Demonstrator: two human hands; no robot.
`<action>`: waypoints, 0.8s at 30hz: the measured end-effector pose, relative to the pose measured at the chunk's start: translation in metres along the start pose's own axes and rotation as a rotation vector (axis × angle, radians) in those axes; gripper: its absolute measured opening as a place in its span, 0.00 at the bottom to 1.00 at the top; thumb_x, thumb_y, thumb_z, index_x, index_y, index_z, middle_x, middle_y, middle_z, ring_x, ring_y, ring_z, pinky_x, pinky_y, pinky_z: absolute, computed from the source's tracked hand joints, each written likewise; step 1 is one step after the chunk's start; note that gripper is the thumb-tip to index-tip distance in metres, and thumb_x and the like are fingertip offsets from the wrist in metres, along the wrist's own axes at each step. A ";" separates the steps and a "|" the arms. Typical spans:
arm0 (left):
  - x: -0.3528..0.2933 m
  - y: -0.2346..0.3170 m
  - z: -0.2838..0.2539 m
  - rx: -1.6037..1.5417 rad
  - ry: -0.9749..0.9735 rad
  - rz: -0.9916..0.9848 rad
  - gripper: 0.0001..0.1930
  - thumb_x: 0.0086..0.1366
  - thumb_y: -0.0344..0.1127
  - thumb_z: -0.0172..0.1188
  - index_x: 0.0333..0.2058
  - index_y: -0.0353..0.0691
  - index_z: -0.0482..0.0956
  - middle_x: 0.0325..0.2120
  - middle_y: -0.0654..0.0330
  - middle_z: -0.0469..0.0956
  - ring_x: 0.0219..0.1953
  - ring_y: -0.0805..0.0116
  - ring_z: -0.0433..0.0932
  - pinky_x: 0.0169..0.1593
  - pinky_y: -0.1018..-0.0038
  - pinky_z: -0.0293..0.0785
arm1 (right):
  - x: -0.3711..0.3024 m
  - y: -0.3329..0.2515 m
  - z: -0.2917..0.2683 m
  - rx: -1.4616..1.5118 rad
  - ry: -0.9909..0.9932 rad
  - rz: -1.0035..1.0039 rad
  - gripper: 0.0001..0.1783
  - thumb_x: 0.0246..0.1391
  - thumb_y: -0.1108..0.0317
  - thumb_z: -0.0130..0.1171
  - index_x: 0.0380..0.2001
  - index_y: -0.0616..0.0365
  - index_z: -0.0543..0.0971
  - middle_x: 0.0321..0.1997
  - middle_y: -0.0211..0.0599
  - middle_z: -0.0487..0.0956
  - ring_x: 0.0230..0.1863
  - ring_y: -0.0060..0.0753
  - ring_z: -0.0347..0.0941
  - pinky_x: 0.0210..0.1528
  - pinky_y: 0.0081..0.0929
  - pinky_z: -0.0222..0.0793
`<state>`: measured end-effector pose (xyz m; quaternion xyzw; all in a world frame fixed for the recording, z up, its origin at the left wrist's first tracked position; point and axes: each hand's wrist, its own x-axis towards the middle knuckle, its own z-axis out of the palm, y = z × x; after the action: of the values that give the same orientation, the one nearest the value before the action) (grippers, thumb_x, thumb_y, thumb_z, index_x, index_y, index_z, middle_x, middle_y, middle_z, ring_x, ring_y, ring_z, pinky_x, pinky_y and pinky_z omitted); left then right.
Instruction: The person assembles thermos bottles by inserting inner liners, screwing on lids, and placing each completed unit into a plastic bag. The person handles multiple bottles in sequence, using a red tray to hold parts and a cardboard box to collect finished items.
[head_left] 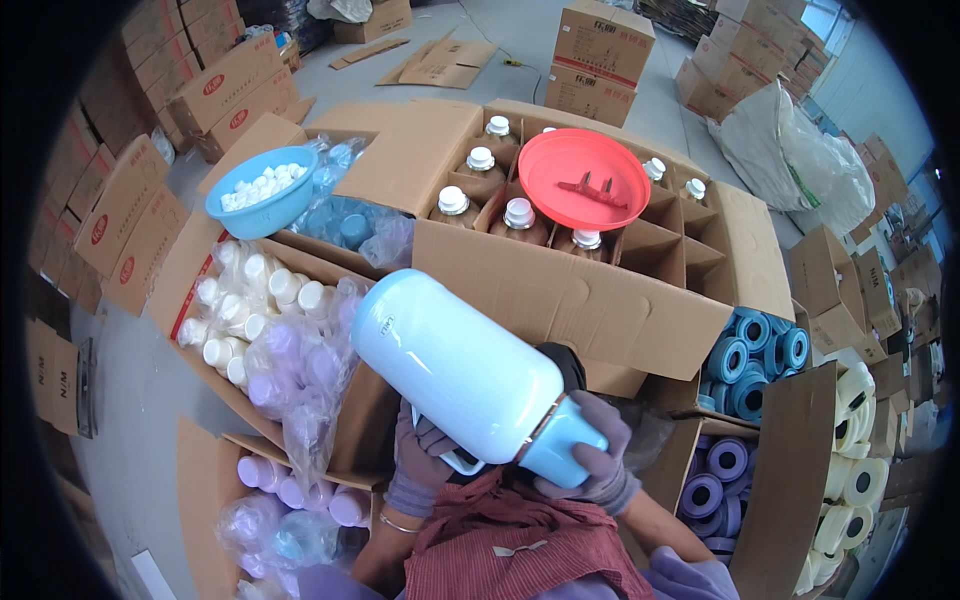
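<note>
Pale blue and glossy, the flask (455,360) is tilted in the air just beyond my maroon cloth (520,545), base to the far left, blue lid (560,440) to the near right. My left hand (422,455), in a grey glove, is curled in on the flask by its handle (462,464); the hidden fingertips I cannot tell. My right hand (605,455), gloved too, is bent closely round the lid, gripping it. Near on the left, an open carton (348,425) holds white caps (287,287) and bagged lilac cups (285,345). Farther left sits a blue basin (272,220). On the far side, a red basin (560,160) with 2 upright prongs rests over white-capped bottles (518,226). To the right are blue rings (735,378) and, nearer, purple rings (726,443).
</note>
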<state>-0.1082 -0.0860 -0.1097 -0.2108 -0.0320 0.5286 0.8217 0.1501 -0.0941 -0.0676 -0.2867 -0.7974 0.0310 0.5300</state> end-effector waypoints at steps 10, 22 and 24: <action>0.040 0.044 0.004 0.769 0.091 0.290 0.23 0.65 0.38 0.55 0.55 0.41 0.58 0.49 0.59 0.59 0.51 0.65 0.59 0.52 0.70 0.57 | 0.079 0.107 0.031 1.368 -0.182 1.462 0.32 0.62 0.46 0.56 0.58 0.60 0.73 0.51 0.42 0.79 0.49 0.38 0.78 0.57 0.35 0.74; 0.008 0.121 0.055 1.764 0.106 0.008 0.17 0.74 0.39 0.53 0.52 0.35 0.80 0.43 0.59 0.83 0.50 0.71 0.79 0.59 0.75 0.71 | 0.188 0.120 -0.011 0.058 -1.362 0.991 0.36 0.53 0.39 0.61 0.51 0.61 0.77 0.41 0.49 0.81 0.44 0.55 0.78 0.53 0.41 0.71; 0.065 0.166 0.074 1.915 0.287 0.449 0.16 0.73 0.38 0.52 0.50 0.34 0.81 0.44 0.59 0.83 0.48 0.75 0.79 0.56 0.76 0.72 | 0.179 0.130 -0.008 0.247 -1.129 0.958 0.37 0.50 0.43 0.66 0.54 0.59 0.76 0.47 0.47 0.80 0.49 0.45 0.78 0.56 0.37 0.70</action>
<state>-0.2420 0.0534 -0.1163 0.4783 0.5488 0.4443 0.5222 0.1633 0.0997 0.0380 -0.4813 -0.7269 0.4899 -0.0028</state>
